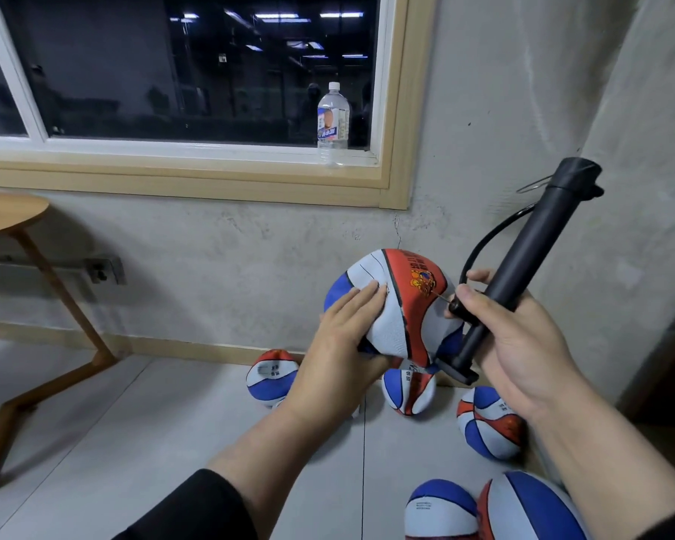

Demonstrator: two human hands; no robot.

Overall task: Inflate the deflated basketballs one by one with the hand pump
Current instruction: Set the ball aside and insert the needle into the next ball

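A deflated red, white and blue basketball point(406, 305) is held up in front of me. My left hand point(340, 337) grips its left side, fingers laid over the white panel and thumb under it. My right hand point(523, 337) is curled round the black hand pump point(530, 243), which slants up to the right. Thumb and forefinger pinch the needle fitting at the end of the pump's black hose point(484, 243). The thin needle point(441, 298) points at the ball's red panel, its tip touching or just off the surface. Several more basketballs point(488, 422) lie on the floor.
A grey wall stands close ahead and to the right. A water bottle point(333, 122) stands on the window sill. A wooden table point(8, 216) with an angled leg is at the left. Grey floor tiles point(133, 442) spread below my arms.
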